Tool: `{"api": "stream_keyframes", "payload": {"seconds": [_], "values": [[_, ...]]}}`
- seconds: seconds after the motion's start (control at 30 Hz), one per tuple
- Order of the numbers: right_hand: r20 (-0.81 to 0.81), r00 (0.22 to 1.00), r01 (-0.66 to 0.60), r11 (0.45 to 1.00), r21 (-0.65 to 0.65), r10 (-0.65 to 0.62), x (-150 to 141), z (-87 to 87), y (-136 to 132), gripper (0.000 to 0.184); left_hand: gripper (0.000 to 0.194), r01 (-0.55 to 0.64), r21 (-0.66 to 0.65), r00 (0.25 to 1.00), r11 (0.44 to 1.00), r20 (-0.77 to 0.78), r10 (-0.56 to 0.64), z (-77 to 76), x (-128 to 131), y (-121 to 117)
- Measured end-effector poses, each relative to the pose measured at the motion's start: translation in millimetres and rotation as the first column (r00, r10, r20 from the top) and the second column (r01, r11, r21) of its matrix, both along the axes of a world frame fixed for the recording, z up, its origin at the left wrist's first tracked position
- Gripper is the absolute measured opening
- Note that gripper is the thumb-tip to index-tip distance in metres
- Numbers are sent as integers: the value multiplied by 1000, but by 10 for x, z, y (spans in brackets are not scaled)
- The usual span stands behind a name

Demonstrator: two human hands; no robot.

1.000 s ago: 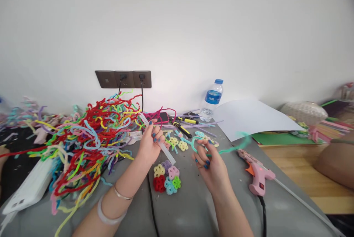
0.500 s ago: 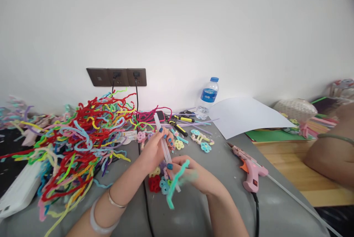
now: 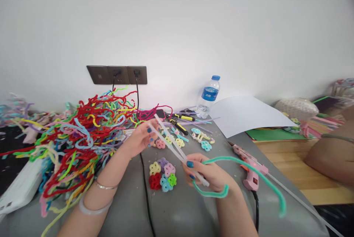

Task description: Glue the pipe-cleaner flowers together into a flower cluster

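Note:
My right hand (image 3: 203,172) is closed on two translucent white glue sticks (image 3: 175,150), pinched near their lower ends. A teal pipe cleaner (image 3: 249,163) is held in the same hand, one end curving out to the right and the other looping below the fingers. My left hand (image 3: 142,137) is by the upper ends of the sticks, its fingers apart; whether the thumb touches a stick is hard to tell. On the grey table between my forearms lies a cluster of small pipe-cleaner flowers (image 3: 163,174) in several colours.
A tangled heap of pipe cleaners (image 3: 88,141) covers the left. Pliers (image 3: 179,126), loose flowers (image 3: 206,145) and a water bottle (image 3: 208,97) lie or stand behind. At right are a pink glue gun (image 3: 251,174), white paper (image 3: 246,113) and another person's arm (image 3: 329,156).
My right hand came across to the glue sticks with the teal pipe cleaner and took hold of them. My left hand has shifted left and its fingers have loosened from the sticks.

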State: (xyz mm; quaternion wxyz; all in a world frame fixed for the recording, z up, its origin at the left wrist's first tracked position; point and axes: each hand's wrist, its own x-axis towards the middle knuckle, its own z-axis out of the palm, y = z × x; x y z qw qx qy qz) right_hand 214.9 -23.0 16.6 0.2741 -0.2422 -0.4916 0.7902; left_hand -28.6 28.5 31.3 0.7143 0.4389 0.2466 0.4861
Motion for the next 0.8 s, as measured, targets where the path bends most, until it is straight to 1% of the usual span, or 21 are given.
{"api": "stream_keyframes", "payload": {"seconds": [0.03, 0.07, 0.1, 0.13, 0.17, 0.2, 0.23, 0.3, 0.33, 0.4, 0.43, 0.5, 0.53, 0.6, 0.63, 0.7, 0.8], "values": [[34, 999, -19, 1000, 21, 18, -24, -1, 5, 50, 45, 103, -3, 994, 995, -31, -103, -16, 33, -28], [71, 997, -37, 998, 42, 34, -45, -2, 6, 49, 44, 212, -6, 975, 977, -65, -212, -31, 61, -57], [109, 993, -58, 996, 64, 51, -61, -1, 4, 48, 43, 293, 1, 952, 956, -98, -292, -44, 83, -84], [135, 989, -77, 993, 85, 65, -74, -1, -1, 48, 44, 343, 6, 932, 939, -129, -340, -55, 100, -106], [138, 988, -81, 992, 97, 67, -84, 1, -6, 48, 45, 359, 10, 923, 933, -151, -353, -62, 110, -120], [125, 991, -61, 993, 99, 48, -89, 5, -10, 47, 46, 337, 12, 930, 942, -161, -330, -65, 114, -126], [98, 995, -14, 996, 88, 6, -90, 11, -12, 46, 47, 281, 10, 948, 960, -156, -276, -66, 114, -123], [29, 989, 141, 989, 32, -142, -73, 35, -9, 40, 45, 100, -5, 991, 995, -93, -100, -60, 105, -92], [-6, 971, 240, 971, -6, -240, -53, 54, -4, 35, 44, -9, -20, 999, 1000, -52, 8, -56, 97, -69], [-70, 916, 391, 918, -70, -395, 9, 103, 7, 28, 41, -217, -52, 976, 975, -2, 217, -46, 84, -23], [-104, 894, 427, 899, -95, -436, 49, 130, 12, 27, 39, -302, -53, 953, 952, 0, 302, -43, 83, -5], [-163, 876, 438, 890, -125, -454, 131, 182, 16, 31, 38, -410, -21, 912, 912, -23, 410, -41, 97, 11], [-184, 880, 420, 898, -129, -438, 167, 202, 16, 33, 38, -433, 5, 901, 902, -35, 432, -42, 114, 8], [-200, 898, 374, 919, -122, -392, 211, 228, 12, 32, 40, -414, 61, 906, 908, -65, 417, -50, 165, -17], [-195, 909, 353, 928, -114, -370, 215, 233, 11, 29, 41, -377, 90, 919, 922, -85, 384, -56, 196, -36], [-169, 929, 318, 943, -99, -331, 189, 238, 8, 24, 44, -263, 155, 949, 952, -134, 285, -70, 254, -79], [-130, 955, 258, 962, -87, -268, 93, 255, 11, 29, 47, -94, 204, 969, 974, -204, 137, -91, 314, -134]]}}
